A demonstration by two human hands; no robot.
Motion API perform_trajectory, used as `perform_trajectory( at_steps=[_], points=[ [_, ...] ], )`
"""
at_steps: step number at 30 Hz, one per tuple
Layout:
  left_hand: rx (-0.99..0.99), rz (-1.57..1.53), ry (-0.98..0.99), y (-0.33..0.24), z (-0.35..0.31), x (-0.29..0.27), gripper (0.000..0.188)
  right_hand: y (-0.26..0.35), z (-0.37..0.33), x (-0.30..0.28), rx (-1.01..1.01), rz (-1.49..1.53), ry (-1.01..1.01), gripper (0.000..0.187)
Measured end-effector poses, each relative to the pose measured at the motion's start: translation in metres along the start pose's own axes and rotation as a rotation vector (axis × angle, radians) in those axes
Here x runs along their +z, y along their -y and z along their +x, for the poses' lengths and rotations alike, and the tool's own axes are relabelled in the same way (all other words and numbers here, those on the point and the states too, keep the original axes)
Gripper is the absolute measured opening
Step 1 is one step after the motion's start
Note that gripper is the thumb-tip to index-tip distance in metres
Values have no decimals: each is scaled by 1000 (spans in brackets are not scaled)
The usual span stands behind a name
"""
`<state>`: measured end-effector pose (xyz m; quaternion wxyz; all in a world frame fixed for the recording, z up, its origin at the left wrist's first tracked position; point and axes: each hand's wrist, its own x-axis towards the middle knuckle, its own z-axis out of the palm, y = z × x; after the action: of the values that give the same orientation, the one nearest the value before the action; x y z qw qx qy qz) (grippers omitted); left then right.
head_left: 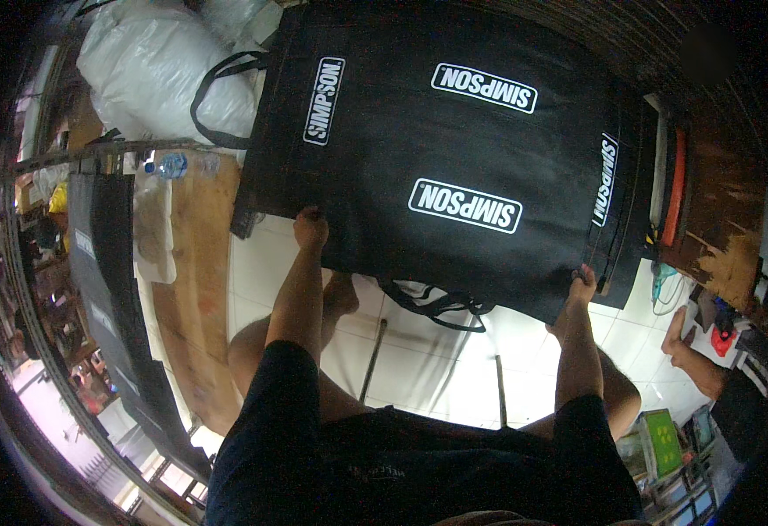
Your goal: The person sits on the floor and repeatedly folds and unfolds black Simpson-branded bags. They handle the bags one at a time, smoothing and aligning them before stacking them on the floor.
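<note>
Sheet (454, 151): large, black, with white printed patches, spread beyond both sets of fingers and reaching past them on either side.
Left hand (311, 230): fingers clamped on the sheet's near edge, toward its left end.
Right hand (582, 285): fingers clamped on the same edge, near the sheet's right corner.
Near strap (441, 307): black, looped below the sheet's edge, between the two sets of fingers.
Far strap (198, 103): black loop at the sheet's left side, beyond the left fingers and to their left.
Plastic bag (160, 66): white, bulky, past that strap from the left fingers.
Bottle (173, 165): clear with a blue cap, left of the left fingers and slightly beyond them.
Wooden board (201, 263): left of the left fingers, well apart.
Floor (419, 377): white tiles, below the fingers and between the forearms.
Green box (662, 443): nearer the body than the right fingers, to their right.
</note>
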<state>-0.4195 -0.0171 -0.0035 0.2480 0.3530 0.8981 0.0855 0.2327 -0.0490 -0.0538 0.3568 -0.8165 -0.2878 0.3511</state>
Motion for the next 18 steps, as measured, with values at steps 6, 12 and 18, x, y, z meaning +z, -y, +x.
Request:
perform_trajectory(
  at_steps=[6, 12, 18],
  points=[
    [78, 117, -42, -22, -12, -17, 25, -19, 3, -5, -52, 124, -5, 35],
    [10, 173, -14, -18, -10, -7, 26, -29, 17, -9, 33, 30, 43, 37],
    [19, 71, -87, -6, -7, -4, 24, -2, -7, 8, 64, 112, -16, 40]
  ],
)
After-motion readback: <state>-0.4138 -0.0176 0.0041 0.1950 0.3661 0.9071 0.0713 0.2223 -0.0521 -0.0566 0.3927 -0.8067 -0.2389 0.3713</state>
